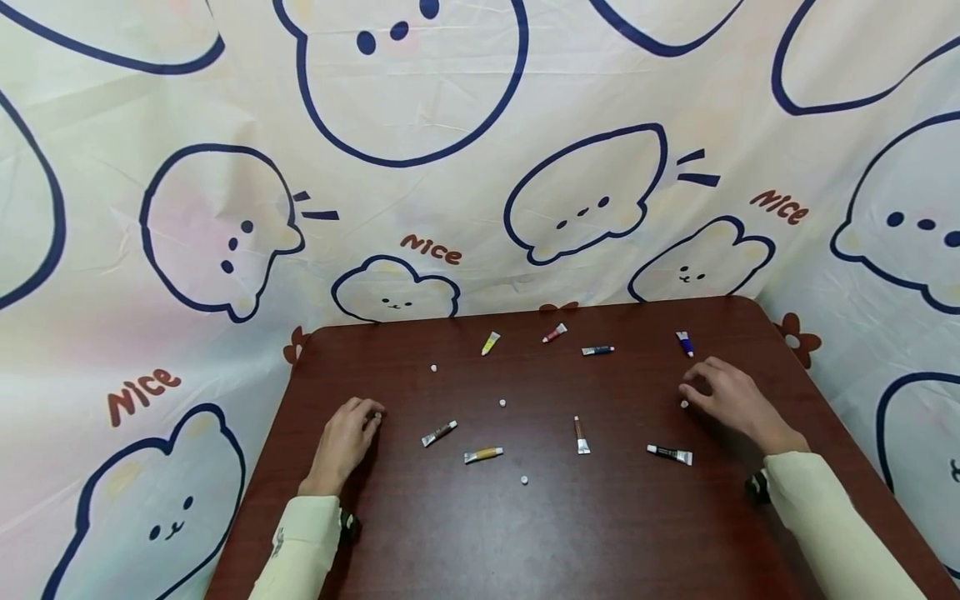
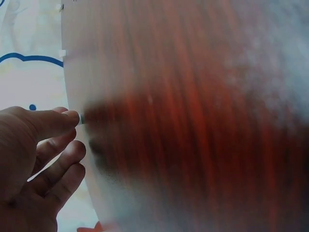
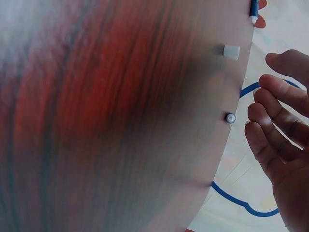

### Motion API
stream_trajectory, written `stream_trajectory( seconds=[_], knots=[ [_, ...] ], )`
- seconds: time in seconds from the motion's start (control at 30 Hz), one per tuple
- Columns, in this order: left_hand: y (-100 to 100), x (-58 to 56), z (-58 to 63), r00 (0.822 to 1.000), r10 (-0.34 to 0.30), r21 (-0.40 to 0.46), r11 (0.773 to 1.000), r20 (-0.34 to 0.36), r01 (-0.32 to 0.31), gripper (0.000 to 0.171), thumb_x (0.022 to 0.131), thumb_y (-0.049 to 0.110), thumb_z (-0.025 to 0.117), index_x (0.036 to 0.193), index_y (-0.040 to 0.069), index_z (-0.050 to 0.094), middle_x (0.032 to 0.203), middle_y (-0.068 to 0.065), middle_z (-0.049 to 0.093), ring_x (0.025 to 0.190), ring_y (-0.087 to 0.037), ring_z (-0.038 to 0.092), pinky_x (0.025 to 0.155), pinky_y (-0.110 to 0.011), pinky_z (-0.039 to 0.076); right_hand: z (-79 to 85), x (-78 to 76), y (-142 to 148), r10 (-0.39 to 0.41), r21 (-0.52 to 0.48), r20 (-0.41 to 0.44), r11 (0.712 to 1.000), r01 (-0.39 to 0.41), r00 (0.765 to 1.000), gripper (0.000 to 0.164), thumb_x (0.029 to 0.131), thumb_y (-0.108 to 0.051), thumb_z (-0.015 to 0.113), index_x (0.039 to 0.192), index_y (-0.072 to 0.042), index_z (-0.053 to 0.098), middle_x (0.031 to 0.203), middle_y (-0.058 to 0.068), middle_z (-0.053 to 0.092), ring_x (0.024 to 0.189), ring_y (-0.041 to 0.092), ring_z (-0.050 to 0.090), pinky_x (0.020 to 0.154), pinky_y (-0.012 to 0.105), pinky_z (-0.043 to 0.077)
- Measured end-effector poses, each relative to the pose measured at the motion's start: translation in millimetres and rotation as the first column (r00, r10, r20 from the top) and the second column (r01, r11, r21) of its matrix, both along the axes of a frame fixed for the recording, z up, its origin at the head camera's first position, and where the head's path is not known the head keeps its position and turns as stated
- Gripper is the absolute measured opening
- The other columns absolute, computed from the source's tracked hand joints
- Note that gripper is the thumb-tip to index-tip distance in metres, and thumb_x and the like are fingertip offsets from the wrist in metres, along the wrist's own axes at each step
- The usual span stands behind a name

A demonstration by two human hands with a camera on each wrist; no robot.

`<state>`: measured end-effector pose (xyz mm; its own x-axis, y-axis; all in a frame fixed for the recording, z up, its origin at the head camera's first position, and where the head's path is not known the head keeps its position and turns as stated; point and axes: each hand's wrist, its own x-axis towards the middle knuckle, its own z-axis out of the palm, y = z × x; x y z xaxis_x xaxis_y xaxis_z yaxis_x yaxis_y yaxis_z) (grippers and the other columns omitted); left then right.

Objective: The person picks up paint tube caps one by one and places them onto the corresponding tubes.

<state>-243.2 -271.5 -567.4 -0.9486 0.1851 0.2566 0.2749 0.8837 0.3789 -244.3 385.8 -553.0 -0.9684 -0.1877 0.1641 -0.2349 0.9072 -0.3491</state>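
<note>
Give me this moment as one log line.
left hand: pinches small pale object | right hand: near white cap | small tubes: spread across brown table

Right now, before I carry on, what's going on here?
A person's left hand pinches a small pale piece, mostly hidden by the fingertips. The right hand is loosely curled near a small round white cap, with nothing visible in its grasp. Eight small coloured crimped tubes lie scattered across the dark brown wood-grain table, with three more white caps lying among them. Neither hand holds a tube.
</note>
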Motion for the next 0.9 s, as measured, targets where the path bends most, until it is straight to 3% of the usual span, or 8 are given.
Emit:
stream_trajectory(
  seconds=[0.67,0.9],
  knots=[
    [0,2.6,-3.5,1.0,0.006,-0.005,1.0,-0.005,-0.006,0.012,0.101,0.004,0.076,0.113,0.004,0.077,0.108,-0.015,0.073,0.096,-0.034,0.071,0.083,-0.052,0.062,-4.0,-32.3,16,-0.043,-0.028,0.112,0.999,0.046,0.993,0.031,0.103,-0.021,0.076,0.12,0.005,0.072,0.119,0.027,0.066,0.101,0.038,0.064,0.096,0.067,0.056],
    [-1,1.6,-3.1,1.0,0.009,-0.012,1.0,-0.01,-0.009,0.011,0.101,0.004,0.077,0.111,0.005,0.078,0.107,-0.015,0.073,0.095,-0.034,0.071,0.082,-0.052,0.061,-4.7,-40.0,21,-0.066,-0.032,0.075,0.997,0.069,0.995,0.026,0.103,-0.015,0.074,0.119,0.006,0.072,0.114,0.026,0.066,0.092,0.034,0.063,0.086,0.06,0.057]
  ],
)
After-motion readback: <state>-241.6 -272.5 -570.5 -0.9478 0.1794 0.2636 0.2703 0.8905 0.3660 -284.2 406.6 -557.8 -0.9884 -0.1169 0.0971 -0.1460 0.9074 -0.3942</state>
